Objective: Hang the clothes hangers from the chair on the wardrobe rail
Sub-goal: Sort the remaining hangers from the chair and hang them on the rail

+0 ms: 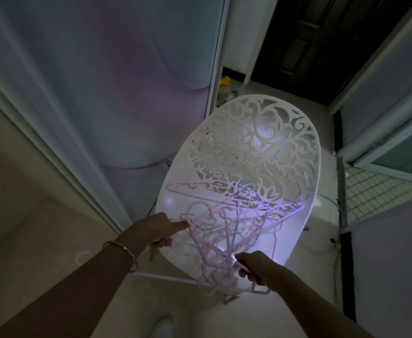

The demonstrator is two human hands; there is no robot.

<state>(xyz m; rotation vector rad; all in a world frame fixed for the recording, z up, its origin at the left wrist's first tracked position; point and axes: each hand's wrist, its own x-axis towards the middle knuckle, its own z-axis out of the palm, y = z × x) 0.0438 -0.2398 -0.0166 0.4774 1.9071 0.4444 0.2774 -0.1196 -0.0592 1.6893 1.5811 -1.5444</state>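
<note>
Head view: right hand (256,267) grips pink hanger (259,292); left hand (160,230) seemingly pinches tangle (220,230) on chair (175,167); door (102,81) alongside.

No legible text, label or number anywhere.

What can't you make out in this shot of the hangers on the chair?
Wardrobe rail: outside the head view's edges.
Hangers: count unclear, tangled in dim light and glare on the chair.
Left hand: whether it grips anything, its curled fingers lie in shadow.
Yellow thing on the floor: too small to name.
</note>
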